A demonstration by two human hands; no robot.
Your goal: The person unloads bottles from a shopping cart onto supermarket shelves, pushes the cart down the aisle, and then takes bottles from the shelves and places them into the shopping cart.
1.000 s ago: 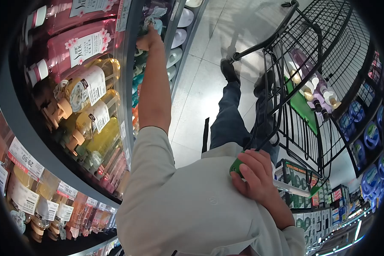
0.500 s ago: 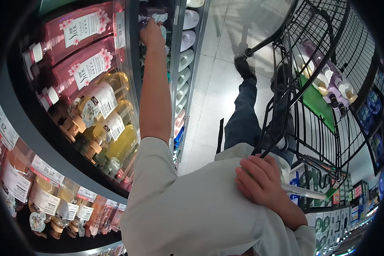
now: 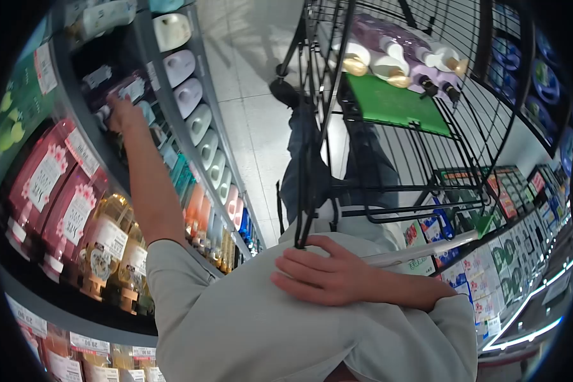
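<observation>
My left hand (image 3: 125, 116) reaches into the shelf at the upper left, its fingers closed on a dark purple bottle (image 3: 131, 90) with a pale label. Part of the grip is in shadow. Near my belly, my right hand (image 3: 319, 270) is wrapped over the handle (image 3: 426, 248) of the shopping cart. Inside the black wire cart (image 3: 452, 149) lie several purple and white pump bottles (image 3: 391, 54), beside a green panel (image 3: 395, 105).
Pink bottles (image 3: 44, 181) and yellow pump bottles (image 3: 108, 239) stand on the shelf at left. White and pastel bottles (image 3: 188, 95) line the adjoining shelf. Tiled floor (image 3: 242, 121) lies between shelf and cart. Boxed goods (image 3: 490, 274) are at the right.
The view has swung left, so shelf, cart and arms appear elsewhere in the frame. My left hand has moved from teal bottles to the purple bottle. My right hand stays on the handle.
</observation>
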